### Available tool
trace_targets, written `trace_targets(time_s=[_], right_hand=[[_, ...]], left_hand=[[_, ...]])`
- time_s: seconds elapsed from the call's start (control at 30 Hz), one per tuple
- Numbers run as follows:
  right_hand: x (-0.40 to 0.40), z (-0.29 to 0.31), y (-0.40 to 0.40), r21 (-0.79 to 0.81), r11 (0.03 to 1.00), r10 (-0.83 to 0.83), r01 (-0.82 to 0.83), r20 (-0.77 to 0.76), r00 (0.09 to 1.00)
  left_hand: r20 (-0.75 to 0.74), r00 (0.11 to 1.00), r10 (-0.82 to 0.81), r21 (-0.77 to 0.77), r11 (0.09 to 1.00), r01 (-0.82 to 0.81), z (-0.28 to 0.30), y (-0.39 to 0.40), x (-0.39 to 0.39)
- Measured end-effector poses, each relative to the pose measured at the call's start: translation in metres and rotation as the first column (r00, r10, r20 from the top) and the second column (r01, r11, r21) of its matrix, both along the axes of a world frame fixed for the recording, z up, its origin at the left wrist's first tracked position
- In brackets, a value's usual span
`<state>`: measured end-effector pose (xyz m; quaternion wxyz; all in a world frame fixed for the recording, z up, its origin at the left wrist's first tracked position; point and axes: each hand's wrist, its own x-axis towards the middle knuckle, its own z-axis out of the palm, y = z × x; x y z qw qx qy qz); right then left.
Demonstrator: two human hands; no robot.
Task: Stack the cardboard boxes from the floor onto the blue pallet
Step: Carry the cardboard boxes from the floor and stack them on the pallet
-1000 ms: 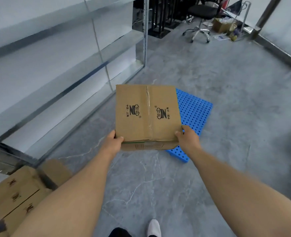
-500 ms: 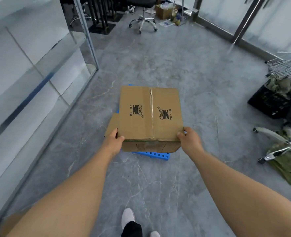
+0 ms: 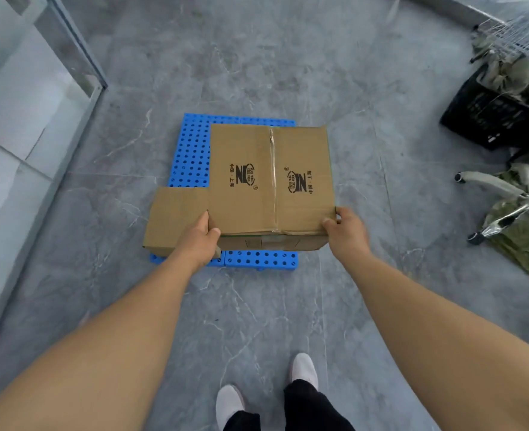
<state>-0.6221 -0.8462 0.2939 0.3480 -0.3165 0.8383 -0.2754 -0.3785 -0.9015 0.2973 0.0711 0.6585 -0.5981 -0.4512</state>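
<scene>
I hold a taped cardboard box [image 3: 269,178] with printed logos above the blue pallet [image 3: 191,150], covering most of it. My left hand [image 3: 199,241] grips the box's near left corner, thumb on top. My right hand [image 3: 345,230] grips the near right corner the same way. A second, lower cardboard box [image 3: 176,219] sits on the pallet's near left part, partly hidden by my left hand and the held box. Whether the held box touches the pallet cannot be told.
A glass partition with a metal frame [image 3: 79,57] runs along the left. A black crate [image 3: 490,116] with olive cloth, and an overturned chair base [image 3: 512,194], lie at the right. My feet [image 3: 266,390] stand on the grey floor.
I stepped closer and looked down; the box came lower over the pallet. More of the pallet and the second box beside my left hand now show.
</scene>
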Motion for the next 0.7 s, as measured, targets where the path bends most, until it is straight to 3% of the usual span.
trace_targets(time_s=[0.13,0.33,0.7], right_hand=[[-0.013,-0.082,-0.014,0.022,1.000,-0.014,0.013,0.013,1.000],[-0.025,-0.201,-0.037,0.020,1.000,-0.007,0.007,-0.018,1.000],[-0.013,-0.349,-0.085,-0.070,0.997,0.027,-0.030,-0.037,0.999]], left_hand=[[0.133,0.990,-0.053,0.038,0.998,0.049,-0.090,-0.018,-0.011],[0.411,0.886,-0.216,0.021,0.974,0.227,-0.210,-0.050,-0.020],[0.459,0.859,-0.226,0.024,0.970,0.243,-0.341,-0.106,0.000]])
